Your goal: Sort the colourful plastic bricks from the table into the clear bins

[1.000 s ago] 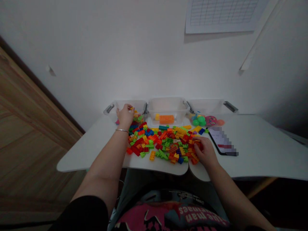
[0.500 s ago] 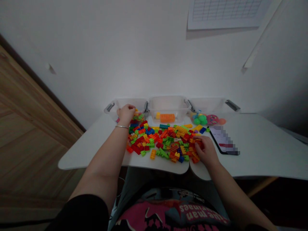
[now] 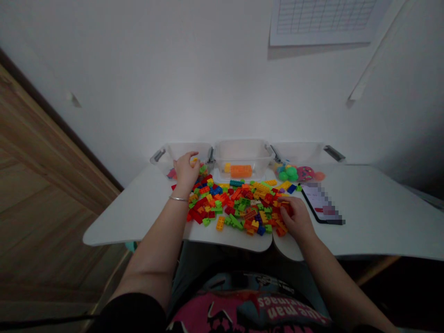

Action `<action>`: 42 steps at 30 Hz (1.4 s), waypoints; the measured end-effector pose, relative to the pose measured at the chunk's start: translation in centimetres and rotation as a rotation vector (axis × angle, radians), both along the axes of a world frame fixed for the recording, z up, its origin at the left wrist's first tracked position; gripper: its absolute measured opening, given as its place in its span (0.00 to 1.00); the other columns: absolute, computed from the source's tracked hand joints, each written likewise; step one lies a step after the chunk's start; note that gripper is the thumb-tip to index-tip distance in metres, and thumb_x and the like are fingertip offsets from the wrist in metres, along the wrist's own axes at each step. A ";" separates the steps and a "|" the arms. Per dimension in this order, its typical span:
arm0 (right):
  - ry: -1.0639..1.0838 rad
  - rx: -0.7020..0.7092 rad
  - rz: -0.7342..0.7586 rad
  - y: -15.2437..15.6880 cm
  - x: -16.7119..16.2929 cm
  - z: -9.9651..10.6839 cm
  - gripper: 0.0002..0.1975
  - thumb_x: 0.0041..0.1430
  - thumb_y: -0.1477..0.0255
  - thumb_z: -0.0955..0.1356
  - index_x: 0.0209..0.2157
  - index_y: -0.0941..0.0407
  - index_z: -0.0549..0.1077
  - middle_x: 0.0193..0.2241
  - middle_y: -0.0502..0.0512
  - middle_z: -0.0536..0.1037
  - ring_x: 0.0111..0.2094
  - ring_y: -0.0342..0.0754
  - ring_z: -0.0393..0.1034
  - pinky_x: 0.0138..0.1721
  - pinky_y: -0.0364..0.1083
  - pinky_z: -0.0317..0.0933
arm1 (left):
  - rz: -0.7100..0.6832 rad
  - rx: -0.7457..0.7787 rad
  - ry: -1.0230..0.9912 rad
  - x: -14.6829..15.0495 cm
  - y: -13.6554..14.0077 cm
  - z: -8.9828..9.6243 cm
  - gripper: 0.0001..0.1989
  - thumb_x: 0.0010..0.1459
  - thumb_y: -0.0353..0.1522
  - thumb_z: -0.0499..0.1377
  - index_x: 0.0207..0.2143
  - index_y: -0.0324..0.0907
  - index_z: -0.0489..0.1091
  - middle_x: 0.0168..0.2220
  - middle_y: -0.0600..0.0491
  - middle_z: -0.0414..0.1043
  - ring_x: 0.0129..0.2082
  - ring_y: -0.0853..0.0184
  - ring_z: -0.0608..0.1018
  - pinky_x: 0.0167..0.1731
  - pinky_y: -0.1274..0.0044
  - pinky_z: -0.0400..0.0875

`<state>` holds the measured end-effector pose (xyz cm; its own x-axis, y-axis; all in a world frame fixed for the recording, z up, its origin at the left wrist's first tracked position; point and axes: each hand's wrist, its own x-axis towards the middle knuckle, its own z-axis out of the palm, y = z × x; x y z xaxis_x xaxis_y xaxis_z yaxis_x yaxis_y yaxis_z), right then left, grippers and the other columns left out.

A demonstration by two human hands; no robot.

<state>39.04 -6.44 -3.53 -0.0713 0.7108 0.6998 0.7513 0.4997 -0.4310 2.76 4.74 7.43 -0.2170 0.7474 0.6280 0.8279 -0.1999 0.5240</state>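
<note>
My left hand (image 3: 187, 170) reaches over the front of the left clear bin (image 3: 160, 156), its fingers apart. A yellow piece (image 3: 194, 161) shows beside its fingertips, apparently among the blocks in the bin. Across the table in front lies a loose heap of toy building blocks (image 3: 239, 203) in red, orange, green, yellow and blue. At the heap's right edge, my right hand (image 3: 297, 219) rests with curled fingers and thumb around an orange-red block (image 3: 286, 208), partly hidden by the hand.
The middle clear bin (image 3: 243, 150) holds orange and yellow blocks. Green balls (image 3: 288, 174) and a pink toy (image 3: 305, 173) lie in the right clear bin (image 3: 305, 150). A phone (image 3: 321, 203) lies right of my right hand. The white table (image 3: 367, 208) meets a wall behind the bins.
The fingers of my left hand have gone from a pinch to spread apart, and the hand has shifted slightly right. My right hand stays at the heap's right edge.
</note>
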 end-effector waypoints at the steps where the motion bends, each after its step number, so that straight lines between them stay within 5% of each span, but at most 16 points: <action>1: -0.001 0.004 0.000 0.0 0.0 -0.1 0.11 0.58 0.71 0.63 0.41 0.54 0.73 0.39 0.60 0.78 0.42 0.56 0.71 0.45 0.57 0.67 | -0.019 0.009 0.023 0.7 -0.9 -0.1 0.14 0.57 0.33 0.57 0.46 0.45 0.73 0.50 0.48 0.77 0.55 0.55 0.73 0.62 0.56 0.51; 7: -0.008 -0.012 -0.009 0.0 0.0 -0.2 0.11 0.58 0.71 0.63 0.42 0.54 0.73 0.40 0.60 0.78 0.43 0.56 0.71 0.46 0.58 0.66 | -0.384 -0.104 0.214 5.5 -6.9 -2.0 0.14 0.59 0.32 0.58 0.48 0.47 0.74 0.50 0.50 0.77 0.53 0.57 0.74 0.59 0.58 0.59; 13: -0.002 -0.025 -0.007 -0.1 0.1 -0.3 0.12 0.59 0.70 0.63 0.43 0.54 0.73 0.41 0.60 0.78 0.44 0.57 0.71 0.47 0.58 0.65 | -0.621 -0.314 0.430 8.7 -10.2 -3.7 0.15 0.59 0.31 0.60 0.48 0.52 0.74 0.52 0.54 0.76 0.57 0.57 0.70 0.63 0.52 0.47; 23: 0.004 -0.038 -0.012 -0.1 -0.1 -0.1 0.11 0.58 0.71 0.63 0.42 0.54 0.73 0.40 0.60 0.78 0.45 0.57 0.71 0.47 0.59 0.66 | -0.655 -0.313 0.429 6.9 -9.8 -3.2 0.11 0.61 0.31 0.58 0.45 0.46 0.75 0.47 0.50 0.77 0.48 0.61 0.75 0.52 0.66 0.66; 29: 0.014 -0.040 -0.016 0.0 0.0 -0.3 0.11 0.58 0.70 0.63 0.42 0.54 0.73 0.40 0.60 0.78 0.44 0.57 0.71 0.47 0.59 0.66 | -0.753 -0.398 0.549 6.6 -10.8 -2.9 0.08 0.53 0.37 0.66 0.37 0.46 0.77 0.43 0.51 0.75 0.46 0.59 0.72 0.49 0.66 0.66; 42: 0.004 -0.020 -0.003 -0.1 -0.1 -0.2 0.10 0.59 0.71 0.63 0.42 0.54 0.72 0.40 0.60 0.77 0.44 0.56 0.71 0.47 0.58 0.66 | -0.774 -0.474 0.645 6.7 -11.0 -3.6 0.13 0.47 0.36 0.70 0.38 0.49 0.79 0.42 0.50 0.71 0.46 0.57 0.69 0.50 0.66 0.64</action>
<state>38.96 -6.56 -3.68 -0.0659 0.7250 0.6856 0.7512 0.4883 -0.4442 9.41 -6.31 3.82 0.6756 0.7340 0.0702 0.7111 -0.6737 0.2010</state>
